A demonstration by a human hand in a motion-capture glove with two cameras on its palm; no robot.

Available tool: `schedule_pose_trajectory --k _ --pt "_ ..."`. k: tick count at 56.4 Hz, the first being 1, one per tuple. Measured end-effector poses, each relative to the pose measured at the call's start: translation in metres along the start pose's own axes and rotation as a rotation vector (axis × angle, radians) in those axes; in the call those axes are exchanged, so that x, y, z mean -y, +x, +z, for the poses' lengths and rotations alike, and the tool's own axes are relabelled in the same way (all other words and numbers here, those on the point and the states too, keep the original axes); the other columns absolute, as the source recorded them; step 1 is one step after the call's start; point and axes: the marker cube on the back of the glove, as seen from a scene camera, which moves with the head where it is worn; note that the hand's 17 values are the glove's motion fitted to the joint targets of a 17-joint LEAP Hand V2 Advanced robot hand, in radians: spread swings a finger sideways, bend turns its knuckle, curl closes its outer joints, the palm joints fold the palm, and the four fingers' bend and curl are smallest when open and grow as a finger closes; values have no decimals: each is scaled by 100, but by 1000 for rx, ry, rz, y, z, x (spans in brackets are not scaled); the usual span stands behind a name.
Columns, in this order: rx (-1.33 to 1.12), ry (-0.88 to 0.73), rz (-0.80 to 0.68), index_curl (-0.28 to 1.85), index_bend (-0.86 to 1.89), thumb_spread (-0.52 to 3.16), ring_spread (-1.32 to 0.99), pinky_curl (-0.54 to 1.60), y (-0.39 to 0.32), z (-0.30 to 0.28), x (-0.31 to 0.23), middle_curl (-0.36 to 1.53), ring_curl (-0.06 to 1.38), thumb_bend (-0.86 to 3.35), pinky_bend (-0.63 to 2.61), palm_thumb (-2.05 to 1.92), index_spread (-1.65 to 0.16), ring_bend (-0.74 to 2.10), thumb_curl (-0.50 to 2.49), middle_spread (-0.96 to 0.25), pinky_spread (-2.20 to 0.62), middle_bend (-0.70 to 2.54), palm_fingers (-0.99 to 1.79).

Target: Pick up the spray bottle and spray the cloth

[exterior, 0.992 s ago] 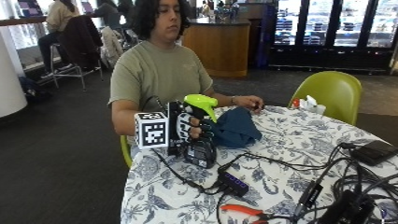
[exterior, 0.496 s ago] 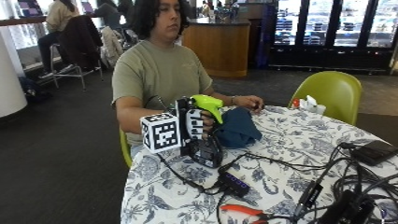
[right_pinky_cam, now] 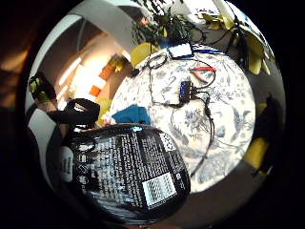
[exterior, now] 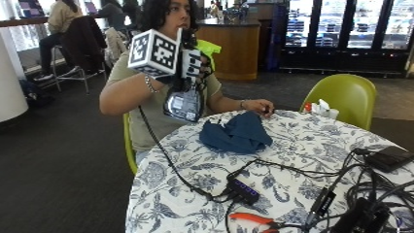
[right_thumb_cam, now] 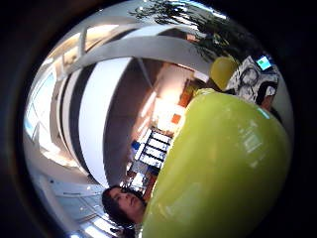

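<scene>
Outside view: right hand (exterior: pixel 184 73) wrapped round spray bottle (exterior: pixel 184 99), raised clear of table (exterior: pixel 304 160). Best lower, aim nozzle at cloth (exterior: pixel 236 133), then squeeze.

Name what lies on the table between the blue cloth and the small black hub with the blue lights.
Only a black cable crosses bare floral tablecloth between the blue cloth and the hub, in the outside view.

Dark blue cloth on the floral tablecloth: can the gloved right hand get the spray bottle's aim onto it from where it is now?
Probably yes. The gloved right hand holds the black spray bottle with the lime-green head raised above the table edge, and nothing stands between it and the crumpled dark blue cloth. The bare hand rests just beyond the cloth.
</scene>
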Motion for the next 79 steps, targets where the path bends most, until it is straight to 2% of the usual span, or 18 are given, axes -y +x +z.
schedule_pose_trajectory --k 13,26,42,56,65,72,79 --pt "-260 -403 216 59 44 29 -21 42 -29 29 26 59 51 -3 41 96 -27 70 73 -19 -29 70 138" --pt "-606 -685 460 60 44 26 -20 43 -7 85 20 59 51 -3 43 95 -27 71 76 -19 -29 71 136" --pt "-983 -971 590 61 43 27 -20 43 38 134 -1 59 51 -3 43 96 -27 70 78 -18 -28 71 135" --pt "-1068 -1072 667 62 42 28 -19 43 74 152 -19 59 51 -3 42 96 -28 70 80 -18 -28 70 134" --pt "-1042 -1076 679 62 41 29 -19 43 72 153 -18 59 51 -3 42 97 -28 69 81 -18 -27 70 134" --pt "-960 -1006 612 62 40 30 -19 43 42 147 -3 59 51 -3 42 97 -28 70 81 -18 -27 70 134" --pt "-739 -914 494 62 39 31 -19 43 0 147 19 59 51 -3 42 97 -28 69 82 -18 -27 70 133"
